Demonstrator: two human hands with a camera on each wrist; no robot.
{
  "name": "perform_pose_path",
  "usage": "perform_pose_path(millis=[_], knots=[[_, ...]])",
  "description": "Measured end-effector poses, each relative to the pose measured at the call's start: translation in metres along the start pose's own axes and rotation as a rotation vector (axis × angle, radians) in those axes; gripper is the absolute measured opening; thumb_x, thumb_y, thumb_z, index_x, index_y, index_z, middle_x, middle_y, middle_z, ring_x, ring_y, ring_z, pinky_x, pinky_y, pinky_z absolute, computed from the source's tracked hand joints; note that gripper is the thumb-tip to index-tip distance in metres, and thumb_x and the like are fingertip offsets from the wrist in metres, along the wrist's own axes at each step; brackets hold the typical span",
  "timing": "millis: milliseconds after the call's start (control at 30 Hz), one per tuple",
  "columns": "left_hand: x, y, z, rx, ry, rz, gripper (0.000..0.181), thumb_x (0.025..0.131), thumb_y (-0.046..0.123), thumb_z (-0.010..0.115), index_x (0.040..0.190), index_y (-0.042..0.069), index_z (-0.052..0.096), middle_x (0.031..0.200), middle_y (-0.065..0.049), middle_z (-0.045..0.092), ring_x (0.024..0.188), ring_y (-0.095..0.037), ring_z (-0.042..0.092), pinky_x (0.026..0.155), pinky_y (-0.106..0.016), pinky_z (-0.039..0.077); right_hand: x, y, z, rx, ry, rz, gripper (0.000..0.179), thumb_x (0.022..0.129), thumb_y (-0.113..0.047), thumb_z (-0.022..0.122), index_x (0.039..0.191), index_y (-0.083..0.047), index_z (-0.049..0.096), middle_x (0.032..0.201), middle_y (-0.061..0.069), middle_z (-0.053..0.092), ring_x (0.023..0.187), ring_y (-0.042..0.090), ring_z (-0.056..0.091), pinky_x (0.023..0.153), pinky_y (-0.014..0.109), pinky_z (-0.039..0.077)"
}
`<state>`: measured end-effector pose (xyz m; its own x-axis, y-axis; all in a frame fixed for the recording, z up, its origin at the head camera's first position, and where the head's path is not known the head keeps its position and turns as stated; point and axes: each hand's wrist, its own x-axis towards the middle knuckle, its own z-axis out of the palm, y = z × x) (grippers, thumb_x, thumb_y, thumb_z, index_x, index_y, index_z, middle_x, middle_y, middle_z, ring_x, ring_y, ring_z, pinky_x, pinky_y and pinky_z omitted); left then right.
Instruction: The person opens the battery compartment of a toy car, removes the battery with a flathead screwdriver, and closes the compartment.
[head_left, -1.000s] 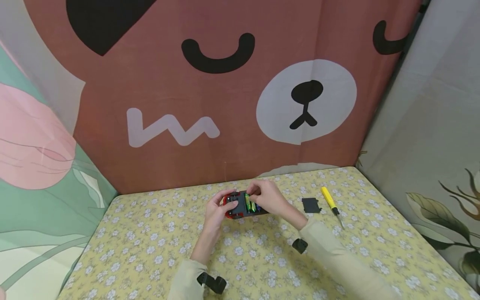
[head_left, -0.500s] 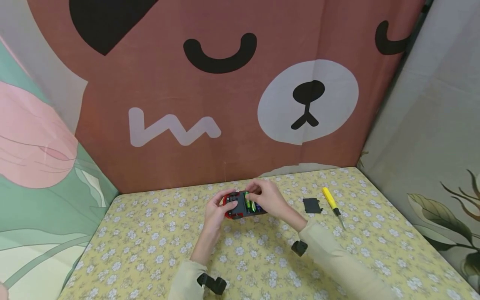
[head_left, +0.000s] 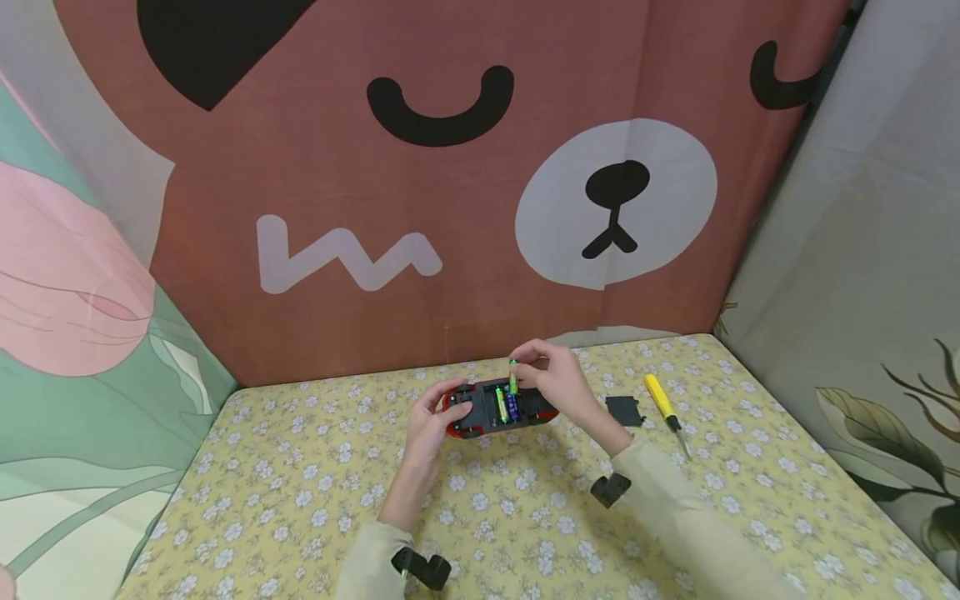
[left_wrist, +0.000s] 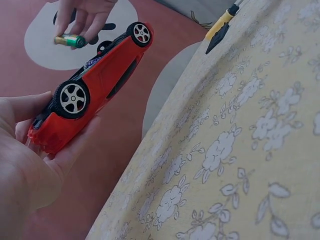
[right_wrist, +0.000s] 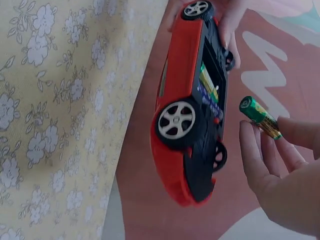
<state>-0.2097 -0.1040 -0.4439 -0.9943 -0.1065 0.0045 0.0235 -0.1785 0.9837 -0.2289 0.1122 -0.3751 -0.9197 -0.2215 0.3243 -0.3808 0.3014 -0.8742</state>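
Yellow floral cloth point(head_left: 315, 517) is covering the work surface; bear-print backdrop point(head_left: 375, 208) is hanging behind. Using the toy car point(head_left: 482, 412) as landmark.

Car is facing belly-up in the left hand point(head_left: 431, 421), apparently clear of the cloth. Its battery bay is lying open, with a green battery point(head_left: 502, 405) and a purple battery point(head_left: 513, 407) sitting inside.

Handling, my read: car is probably running light and stiff, hard plastic shell. Glossy red sides could be slipping under dry fingers; wheels may be rolling if loaded. Best hold: one end, thumb on the flat underside, fingers under the body, off the wheels. Loose battery point(right_wrist: 260, 116) is likely rigid and dense for its size, smooth enough to be twisting in a fingertip pinch. Grab it mid-barrel. Bay contacts may be the fragile bit.

Left hand: wrapping the car's left end, thumb pressing on the underside, fingers supporting the red body. Opening is matching the car's thickness.

Right hand point(head_left: 558, 379): pinching the loose battery between thumb and fingertips, gap narrow, just one barrel. It's hanging above the car's bay, battery not touching the car.

Bay cover point(head_left: 623, 411) is lying right of the car, yellow screwdriver point(head_left: 661, 398) farther right.
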Motion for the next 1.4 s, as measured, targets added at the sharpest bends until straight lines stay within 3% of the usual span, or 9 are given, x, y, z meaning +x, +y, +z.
perform_pose_path(millis=[333,700,1000,1167,1400], knots=[[-0.001,-0.001,-0.002,-0.031,-0.013,0.004,0.04,0.086,-0.002,0.076,0.124,0.005,0.074,0.138,-0.01,0.059,0.118,-0.028,0.058,0.079,-0.029,0.059,-0.003,0.009,-0.024,0.04,0.079,0.082,0.018,0.101,-0.008,0.068,0.115,0.002,0.073,0.102,0.017,0.069,0.087,0.027,0.068,0.075,0.036,0.062],[0.0,-0.001,-0.003,-0.028,-0.01,0.011,0.041,0.085,-0.001,0.075,0.126,0.004,0.073,0.136,-0.01,0.061,0.109,-0.022,0.064,0.078,-0.028,0.059,-0.008,0.025,-0.048,0.06,0.121,0.156,0.027,0.102,-0.01,0.066,0.123,0.005,0.069,0.108,0.019,0.068,0.086,0.013,0.066,0.075,0.028,0.061],[-0.002,0.0,-0.003,-0.027,-0.018,0.008,0.041,0.086,-0.002,0.075,0.127,0.003,0.072,0.138,-0.01,0.059,0.111,-0.023,0.063,0.078,-0.029,0.059,-0.012,0.037,-0.059,0.035,0.135,0.23,0.028,0.103,-0.01,0.064,0.125,0.006,0.068,0.11,0.018,0.068,0.092,0.016,0.065,0.085,0.044,0.061],[-0.001,0.0,-0.003,-0.017,-0.016,0.006,0.041,0.087,0.0,0.075,0.127,0.003,0.072,0.14,-0.011,0.058,0.113,-0.025,0.062,0.079,-0.029,0.059,-0.014,0.044,-0.063,0.033,0.128,0.258,0.03,0.103,-0.011,0.063,0.127,0.006,0.068,0.113,0.019,0.067,0.092,0.016,0.065,0.084,0.038,0.061],[-0.001,0.0,-0.002,0.003,-0.007,0.005,0.041,0.087,0.001,0.075,0.127,0.005,0.073,0.142,-0.01,0.058,0.116,-0.027,0.06,0.081,-0.028,0.058,-0.017,0.053,-0.065,0.054,0.145,0.3,0.029,0.103,-0.009,0.063,0.127,0.007,0.067,0.117,0.023,0.067,0.09,0.015,0.065,0.085,0.041,0.061]])
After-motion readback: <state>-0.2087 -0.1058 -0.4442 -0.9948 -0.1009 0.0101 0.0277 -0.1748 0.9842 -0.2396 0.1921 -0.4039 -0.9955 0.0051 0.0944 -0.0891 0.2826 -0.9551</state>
